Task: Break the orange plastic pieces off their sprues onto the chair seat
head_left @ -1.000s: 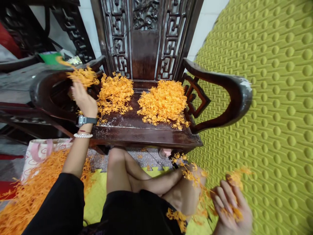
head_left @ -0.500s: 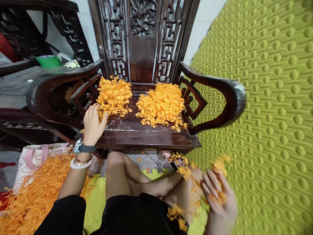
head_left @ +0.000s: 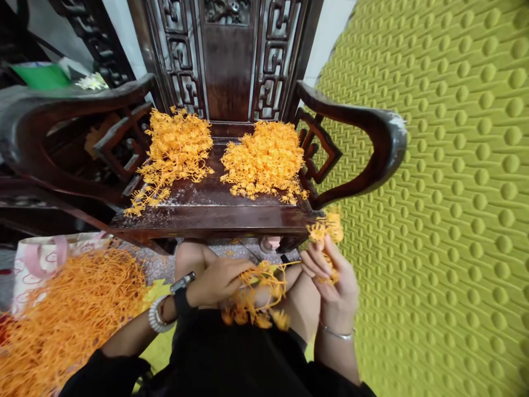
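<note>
My left hand [head_left: 217,281] rests over my lap, fingers closed on a tangled bunch of orange plastic pieces [head_left: 256,298] that hangs over my knee. My right hand [head_left: 330,273] is raised beside it, fingers pinched on a small orange cluster [head_left: 326,229] near the chair's front right corner. Both hands sit close together in front of a dark carved wooden chair [head_left: 215,215]. On its seat lie two orange piles, the left pile [head_left: 173,146] and the right pile [head_left: 264,160].
A big heap of orange strands [head_left: 70,309] spills from a pink and white bag [head_left: 41,259] at my left. A green bumpy foam mat [head_left: 446,193] stands along the right. Curved chair arms [head_left: 359,118] flank the seat. Another dark chair stands at far left.
My left hand left the seat's left pile and came down to my lap, now gripping an orange bunch. My right hand rose from low right toward the chair corner with its cluster.
</note>
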Demonstrator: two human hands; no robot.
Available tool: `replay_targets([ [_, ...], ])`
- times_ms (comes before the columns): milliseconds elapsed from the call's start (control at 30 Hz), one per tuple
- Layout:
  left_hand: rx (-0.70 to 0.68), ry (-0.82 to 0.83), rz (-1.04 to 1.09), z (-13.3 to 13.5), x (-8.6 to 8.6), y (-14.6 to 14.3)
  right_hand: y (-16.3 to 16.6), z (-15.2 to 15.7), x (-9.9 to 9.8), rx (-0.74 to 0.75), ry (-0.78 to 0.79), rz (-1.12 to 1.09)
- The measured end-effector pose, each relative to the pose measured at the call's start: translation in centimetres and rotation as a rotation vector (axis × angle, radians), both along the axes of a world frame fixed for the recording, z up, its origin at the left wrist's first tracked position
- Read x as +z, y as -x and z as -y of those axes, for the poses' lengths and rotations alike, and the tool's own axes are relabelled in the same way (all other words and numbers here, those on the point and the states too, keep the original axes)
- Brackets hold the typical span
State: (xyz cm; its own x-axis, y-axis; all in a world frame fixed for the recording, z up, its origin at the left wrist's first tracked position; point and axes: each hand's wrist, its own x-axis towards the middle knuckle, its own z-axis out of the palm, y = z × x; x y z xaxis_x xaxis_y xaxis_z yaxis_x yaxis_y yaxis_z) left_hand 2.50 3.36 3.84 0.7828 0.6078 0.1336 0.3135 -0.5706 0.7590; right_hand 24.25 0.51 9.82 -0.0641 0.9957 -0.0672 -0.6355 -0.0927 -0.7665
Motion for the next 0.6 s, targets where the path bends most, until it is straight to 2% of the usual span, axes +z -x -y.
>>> replay_targets([
  [200, -0.061, 0.033, -0.057, 0.5, 2.2, 2.3, -1.4, 0.8, 0.7, 0.027, 0.109, -0.034],
  [433, -0.084, -0.081, -0.086, 1.8, 4.4, 4.0, -1.3, 1.8, 2.0, 0.107, 0.127, -0.023],
  [600, -0.083, 0.055, -0.092, 2.3, 5.6, 5.1, -0.8, 1.8, 2.5, 0.153, 0.134, -0.016],
])
